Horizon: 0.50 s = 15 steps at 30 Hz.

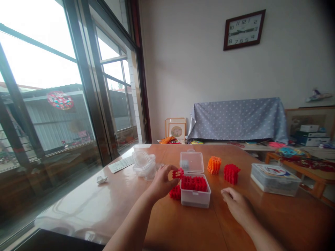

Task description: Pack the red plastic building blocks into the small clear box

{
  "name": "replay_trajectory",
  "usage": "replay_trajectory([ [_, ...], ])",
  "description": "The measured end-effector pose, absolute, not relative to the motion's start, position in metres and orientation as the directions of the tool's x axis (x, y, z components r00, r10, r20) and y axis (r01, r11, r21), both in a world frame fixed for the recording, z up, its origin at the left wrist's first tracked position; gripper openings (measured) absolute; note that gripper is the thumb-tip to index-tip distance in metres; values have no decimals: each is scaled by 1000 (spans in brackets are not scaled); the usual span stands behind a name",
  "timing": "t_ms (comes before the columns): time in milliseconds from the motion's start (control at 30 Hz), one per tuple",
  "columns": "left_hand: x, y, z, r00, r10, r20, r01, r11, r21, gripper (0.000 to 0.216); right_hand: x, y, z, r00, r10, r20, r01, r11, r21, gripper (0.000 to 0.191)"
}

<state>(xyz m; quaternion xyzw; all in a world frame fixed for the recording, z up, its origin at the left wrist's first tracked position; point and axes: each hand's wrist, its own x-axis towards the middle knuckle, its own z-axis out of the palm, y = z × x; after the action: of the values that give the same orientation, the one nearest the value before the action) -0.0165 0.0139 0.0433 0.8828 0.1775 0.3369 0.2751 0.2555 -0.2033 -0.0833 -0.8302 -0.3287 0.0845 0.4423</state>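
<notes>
My left hand [161,182] pinches a small red lattice piece [178,173] just left of a clear plastic box [195,198] whose lid [192,162] stands open. The box is filled with more red lattice pieces [194,183]. Another red piece [175,192] lies on the table against the box's left side, under my left hand. My right hand [237,204] rests on the table right of the box, fingers loosely curled, holding nothing. An orange lattice cube [214,165] and a red lattice cube [231,173] stand behind the box.
Empty clear containers [143,164] sit at the left of the wooden table [183,223], with a paper slip [120,164] and a crumpled wad [101,179]. A closed clear case [274,179] lies at the right. Windows run along the left; a covered bench stands behind.
</notes>
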Motion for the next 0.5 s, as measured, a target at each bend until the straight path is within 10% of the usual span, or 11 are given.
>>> replay_trajectory([
  [500,15,-11,40,835,377,400,216,-894,392,23,252,-204,-83,733,653,193,527,-364,-768,42],
])
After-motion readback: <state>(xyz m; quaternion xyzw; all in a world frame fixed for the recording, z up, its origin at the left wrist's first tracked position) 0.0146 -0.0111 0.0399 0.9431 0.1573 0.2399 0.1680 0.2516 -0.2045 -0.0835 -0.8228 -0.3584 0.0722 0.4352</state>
